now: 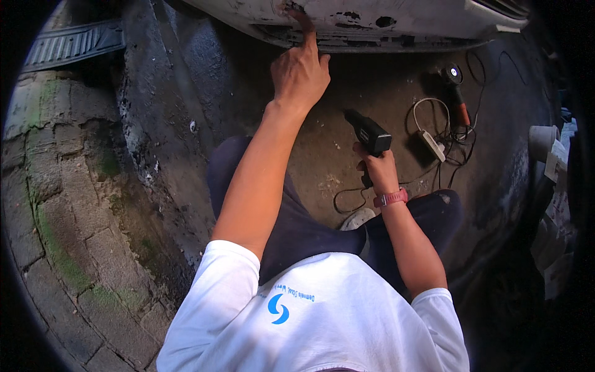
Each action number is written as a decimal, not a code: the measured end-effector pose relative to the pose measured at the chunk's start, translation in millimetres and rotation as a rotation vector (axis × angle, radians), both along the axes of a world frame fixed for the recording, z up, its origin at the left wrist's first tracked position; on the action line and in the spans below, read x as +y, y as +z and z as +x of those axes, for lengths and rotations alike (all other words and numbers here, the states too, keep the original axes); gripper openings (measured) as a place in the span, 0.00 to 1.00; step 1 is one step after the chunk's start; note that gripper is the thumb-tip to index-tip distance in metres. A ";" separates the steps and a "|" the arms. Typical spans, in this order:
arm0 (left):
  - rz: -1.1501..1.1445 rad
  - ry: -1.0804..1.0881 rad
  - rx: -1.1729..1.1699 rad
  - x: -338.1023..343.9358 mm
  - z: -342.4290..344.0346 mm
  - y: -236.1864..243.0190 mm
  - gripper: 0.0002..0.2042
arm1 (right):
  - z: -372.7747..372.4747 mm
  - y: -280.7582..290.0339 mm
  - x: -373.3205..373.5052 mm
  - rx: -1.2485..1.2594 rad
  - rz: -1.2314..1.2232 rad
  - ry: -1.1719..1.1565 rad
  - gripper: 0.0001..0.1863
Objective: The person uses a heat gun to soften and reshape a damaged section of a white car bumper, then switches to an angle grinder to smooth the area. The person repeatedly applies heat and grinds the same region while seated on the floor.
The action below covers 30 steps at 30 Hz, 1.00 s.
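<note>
My left hand [300, 77] reaches forward to a white, worn car bumper [365, 22] at the top. Its index finger is stretched out and its tip touches the bumper beside dark chipped patches; the other fingers are partly curled, with nothing in them. Lower and to the right, my right hand [379, 168] is wrapped round the grip of a black pistol-shaped tool that looks like a heat gun [372, 135]. The tool's narrow nozzle points forward and left, clear of the bumper. A red watch [390, 198] is on my right wrist.
A power tool with an orange handle [463, 115], probably an angle grinder, lies at the right by a white power strip [432, 146] and tangled cords. Old stone paving [62, 204] and a ribbed plate [74, 46] are at left. A pale bucket [542, 141] stands far right.
</note>
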<state>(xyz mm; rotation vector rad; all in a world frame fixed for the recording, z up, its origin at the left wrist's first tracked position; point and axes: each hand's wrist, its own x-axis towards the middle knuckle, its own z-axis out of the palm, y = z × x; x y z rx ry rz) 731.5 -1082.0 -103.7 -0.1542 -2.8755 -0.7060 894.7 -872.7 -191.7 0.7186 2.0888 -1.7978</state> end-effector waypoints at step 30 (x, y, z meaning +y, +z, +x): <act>0.028 -0.096 -0.188 -4.0 23.2 -15.0 0.45 | 4.0 -12.8 0.6 -0.007 0.023 0.028 0.18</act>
